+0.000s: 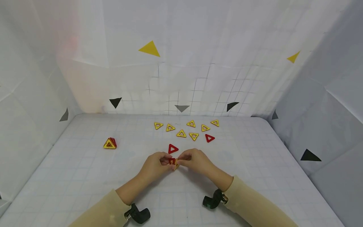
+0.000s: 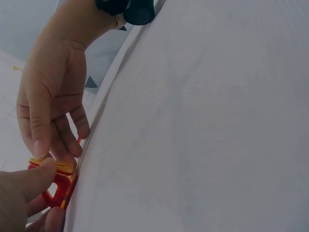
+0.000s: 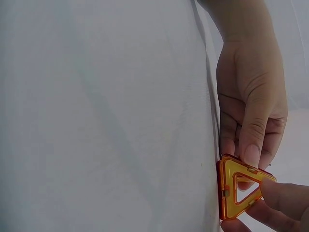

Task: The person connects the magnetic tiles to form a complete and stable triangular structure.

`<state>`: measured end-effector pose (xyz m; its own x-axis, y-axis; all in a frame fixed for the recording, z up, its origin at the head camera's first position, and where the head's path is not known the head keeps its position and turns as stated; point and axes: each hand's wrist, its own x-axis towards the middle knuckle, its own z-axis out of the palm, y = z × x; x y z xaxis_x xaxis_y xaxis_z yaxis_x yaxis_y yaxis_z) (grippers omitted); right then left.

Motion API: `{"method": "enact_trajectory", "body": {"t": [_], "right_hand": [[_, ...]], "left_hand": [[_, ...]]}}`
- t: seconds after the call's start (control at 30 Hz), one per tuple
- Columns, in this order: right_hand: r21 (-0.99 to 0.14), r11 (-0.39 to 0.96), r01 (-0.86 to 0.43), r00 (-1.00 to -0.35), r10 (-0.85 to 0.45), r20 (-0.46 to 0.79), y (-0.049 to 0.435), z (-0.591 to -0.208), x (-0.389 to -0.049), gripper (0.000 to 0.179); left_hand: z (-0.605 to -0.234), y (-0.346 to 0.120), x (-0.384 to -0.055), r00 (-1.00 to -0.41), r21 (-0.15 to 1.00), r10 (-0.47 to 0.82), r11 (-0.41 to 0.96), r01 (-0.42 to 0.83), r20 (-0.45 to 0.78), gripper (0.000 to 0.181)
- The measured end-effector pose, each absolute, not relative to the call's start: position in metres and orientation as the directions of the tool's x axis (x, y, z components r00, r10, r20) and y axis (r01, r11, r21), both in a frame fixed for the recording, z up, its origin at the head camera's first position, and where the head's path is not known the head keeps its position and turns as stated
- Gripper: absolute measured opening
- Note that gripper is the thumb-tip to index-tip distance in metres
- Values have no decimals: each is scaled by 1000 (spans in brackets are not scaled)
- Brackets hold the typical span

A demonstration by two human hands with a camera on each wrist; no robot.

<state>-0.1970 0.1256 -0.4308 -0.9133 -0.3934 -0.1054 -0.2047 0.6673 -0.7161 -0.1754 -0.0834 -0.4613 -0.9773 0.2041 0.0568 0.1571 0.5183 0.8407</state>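
Observation:
Near the front middle of the table, both hands hold a small joined piece of red and yellow triangular magnetic tiles point(image 3: 231, 193). My left hand point(image 1: 154, 164) pinches its red side point(image 1: 172, 161) between thumb and fingers. From the other side, my right hand point(image 1: 197, 160) grips the yellow tile, its thumb on the face. In the left wrist view, a yellow tile point(image 2: 63, 167) and a red tile point(image 2: 59, 188) meet along an edge. Fingers hide much of the piece. Just beyond the hands lies a loose red triangle tile point(image 1: 173, 148).
Several yellow triangle tiles point(image 1: 181, 133) lie flat towards the back, with another red triangle tile point(image 1: 210, 138) at their right. A small red and yellow pyramid point(image 1: 110, 143) stands on the left. White sheets enclose the white table point(image 1: 71, 176) at the back and sides.

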Motion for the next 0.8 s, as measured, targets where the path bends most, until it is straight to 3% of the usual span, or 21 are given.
{"method": "enact_trajectory", "body": {"t": [0.8], "right_hand": [[-692, 686, -224, -913, -396, -97, 134, -424, -203, 7]], "left_hand": [[-459, -87, -174, -963, 853, 267, 491, 180, 49, 36]]}}
